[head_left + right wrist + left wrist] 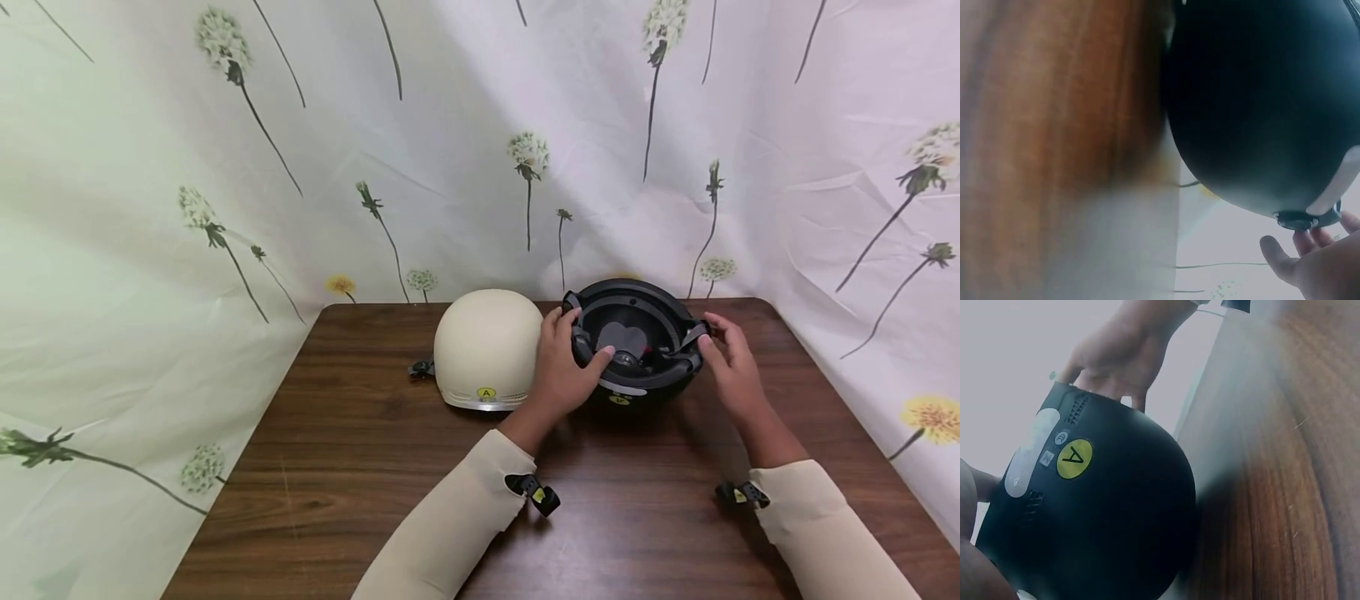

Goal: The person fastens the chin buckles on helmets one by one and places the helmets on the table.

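Observation:
A black helmet [618,398] sits upside down, its padded inside facing up. On its left rim my left hand [562,362] grips the edge, with the thumb reaching inside. My right hand [735,367] holds the right rim by thumb and fingertips, where a dark strap [692,336] crosses the edge. The left wrist view shows the shell's yellow "A" sticker [1074,459] and a pale front strip [1032,453]. In the right wrist view, right fingertips [1304,240] meet the rim beside a black fitting [1296,220].
Just left of my left hand stands a cream helmet [487,342], dome up, with a buckle [422,369] sticking out at its left. Both rest on the brown wooden table [337,483]. A dandelion-print cloth [465,125] hangs behind and at both sides.

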### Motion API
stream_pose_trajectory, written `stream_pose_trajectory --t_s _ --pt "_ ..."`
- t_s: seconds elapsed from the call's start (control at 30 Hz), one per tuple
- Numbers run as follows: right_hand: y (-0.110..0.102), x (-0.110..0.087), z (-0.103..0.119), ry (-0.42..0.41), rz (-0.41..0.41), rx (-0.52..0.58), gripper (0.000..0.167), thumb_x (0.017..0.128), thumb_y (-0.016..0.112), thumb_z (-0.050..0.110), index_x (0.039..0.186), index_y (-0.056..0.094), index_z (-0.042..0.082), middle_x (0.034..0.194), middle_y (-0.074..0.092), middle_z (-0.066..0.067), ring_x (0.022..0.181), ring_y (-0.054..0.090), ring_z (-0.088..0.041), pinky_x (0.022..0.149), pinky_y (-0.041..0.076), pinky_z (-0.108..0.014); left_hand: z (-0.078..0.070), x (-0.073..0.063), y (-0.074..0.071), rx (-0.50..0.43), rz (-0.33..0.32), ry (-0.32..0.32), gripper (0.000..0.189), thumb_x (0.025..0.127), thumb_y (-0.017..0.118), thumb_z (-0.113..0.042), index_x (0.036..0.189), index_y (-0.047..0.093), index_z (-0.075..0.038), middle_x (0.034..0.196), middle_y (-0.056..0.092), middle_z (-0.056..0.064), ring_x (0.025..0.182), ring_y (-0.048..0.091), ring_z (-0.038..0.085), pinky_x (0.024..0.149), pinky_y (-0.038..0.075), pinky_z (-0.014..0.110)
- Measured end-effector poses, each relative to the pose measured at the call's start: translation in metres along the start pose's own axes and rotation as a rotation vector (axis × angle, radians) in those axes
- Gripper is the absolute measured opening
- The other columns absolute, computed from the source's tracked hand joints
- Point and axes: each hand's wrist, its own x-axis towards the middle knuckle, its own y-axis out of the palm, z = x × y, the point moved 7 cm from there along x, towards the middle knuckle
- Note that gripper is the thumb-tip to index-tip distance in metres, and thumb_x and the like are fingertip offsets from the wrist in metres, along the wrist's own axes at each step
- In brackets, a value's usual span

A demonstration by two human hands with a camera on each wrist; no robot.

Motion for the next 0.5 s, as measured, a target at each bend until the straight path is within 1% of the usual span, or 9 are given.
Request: stream_pose_trajectory --t_s 0.03,0.1,0.17,0.27,0.37,0.5 --pt "0.002 -0.001 -0.001 0.011 0.019 0.028 0.059 0.114 0.044 0.027 0.163 0.028 0.0 0.161 0.031 -0.027 0.144 0.031 -0.039 0.096 0.033 -0.01 0.0 -0.002 0.001 -0.006 0.007 -0.006 0.077 0.098 0.072 -0.041 0.161 0.038 -0.014 0.169 0.022 0.019 0.154 0.031 0.038 0.119 0.035 0.058" --pt "0.004 -0.004 -0.002 0.026 0.049 0.079 0.062 0.114 0.042 0.027 0.167 0.02 0.003 0.167 0.023 -0.026 0.149 0.026 -0.04 0.095 0.035 -0.007 -0.002 -0.004 0.002 -0.01 0.019 -0.016 0.08 0.098 0.072 -0.043 0.163 0.036 -0.016 0.171 0.018 0.018 0.155 0.029 0.038 0.119 0.035 0.059" --pt "0.007 -0.006 -0.003 0.041 0.074 0.133 0.064 0.114 0.041 0.029 0.169 0.014 0.008 0.172 0.015 -0.024 0.153 0.023 -0.037 0.093 0.038 -0.006 -0.003 -0.006 0.002 -0.013 0.029 -0.025 0.082 0.097 0.072 -0.043 0.164 0.033 -0.017 0.172 0.016 0.017 0.156 0.028 0.038 0.118 0.035 0.059" --pt "0.01 -0.009 -0.002 0.049 0.1 0.199 0.064 0.115 0.037 0.029 0.17 0.009 0.011 0.174 0.007 -0.023 0.155 0.019 -0.033 0.092 0.04 -0.007 -0.004 -0.007 0.002 -0.015 0.04 -0.042 0.085 0.098 0.072 -0.044 0.166 0.031 -0.015 0.172 0.014 0.017 0.156 0.028 0.038 0.118 0.035 0.059" --pt "0.013 -0.01 -0.001 0.052 0.109 0.22 0.064 0.115 0.036 0.028 0.17 0.007 0.014 0.175 0.004 -0.021 0.156 0.017 -0.033 0.093 0.04 -0.007 -0.003 -0.003 -0.002 0.014 0.051 -0.065 0.087 0.098 0.07 -0.046 0.167 0.028 -0.014 0.172 0.016 0.017 0.155 0.03 0.038 0.119 0.036 0.057" --pt "0.017 -0.012 0.0 0.075 0.116 0.215 0.066 0.115 0.035 0.03 0.171 0.004 0.017 0.176 0.002 -0.018 0.157 0.012 -0.034 0.094 0.041 -0.012 -0.002 0.004 -0.009 0.037 0.088 -0.121 0.089 0.099 0.069 -0.048 0.168 0.024 -0.014 0.169 0.023 0.017 0.153 0.034 0.036 0.119 0.036 0.055"
